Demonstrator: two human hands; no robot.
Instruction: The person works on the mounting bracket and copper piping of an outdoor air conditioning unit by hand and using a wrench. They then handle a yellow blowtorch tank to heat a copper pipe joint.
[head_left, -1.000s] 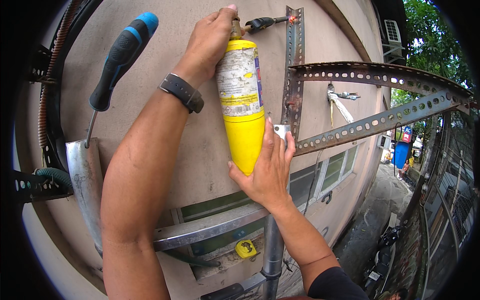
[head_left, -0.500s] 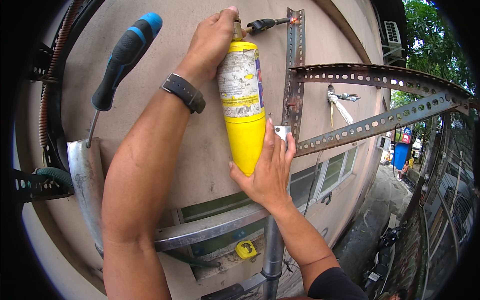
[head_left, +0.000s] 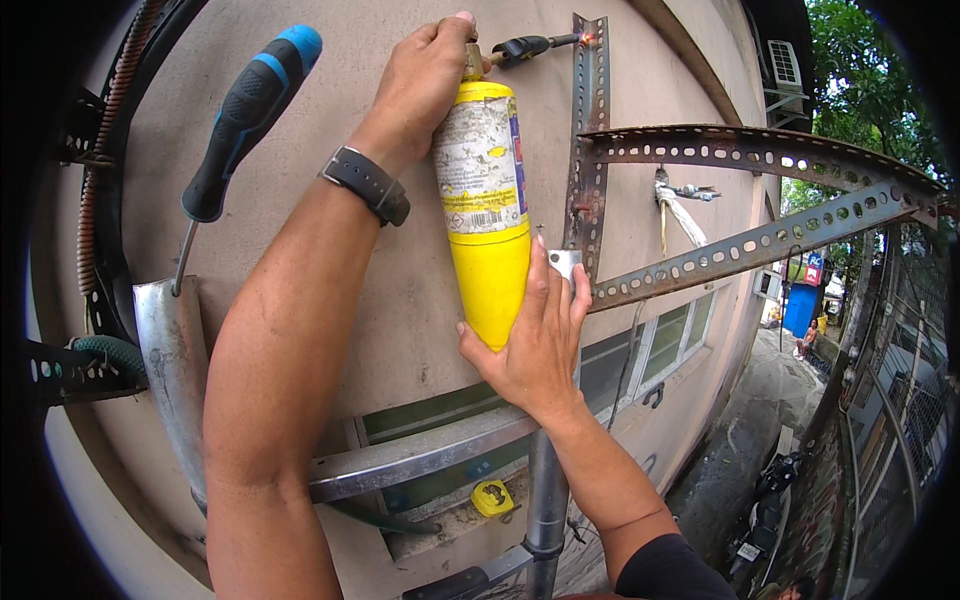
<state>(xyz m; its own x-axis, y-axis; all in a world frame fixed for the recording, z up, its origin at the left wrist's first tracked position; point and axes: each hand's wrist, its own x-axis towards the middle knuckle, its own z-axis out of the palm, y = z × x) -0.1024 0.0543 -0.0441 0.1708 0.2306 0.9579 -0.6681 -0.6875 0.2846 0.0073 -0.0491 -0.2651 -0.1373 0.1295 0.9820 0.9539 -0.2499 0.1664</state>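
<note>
A blowtorch with a yellow gas cylinder (head_left: 490, 285) stands nearly upright in front of the wall, its paper label worn. My left hand (head_left: 420, 90), below which a dark wrist strap (head_left: 367, 184) shows, is closed round the neck at the torch's top. From there the burner tube (head_left: 530, 47) points right; its tip meets the upright slotted angle bar (head_left: 590, 105), where a small spot (head_left: 588, 40) glows orange-red. Lower down, my right hand (head_left: 535, 355) cups the cylinder's base, thumb on the left side and fingers along the right. A bright metal plate (head_left: 566, 263) shows behind those fingers.
A rusty slotted bracket (head_left: 740, 150) juts out to the right. At left, a blue-and-black screwdriver (head_left: 245, 125) stands in a ladder's metal rail (head_left: 170, 350). Below are a ladder rung (head_left: 420, 458) and a yellow tape measure (head_left: 491, 497). Taped wires (head_left: 680, 205) leave the wall.
</note>
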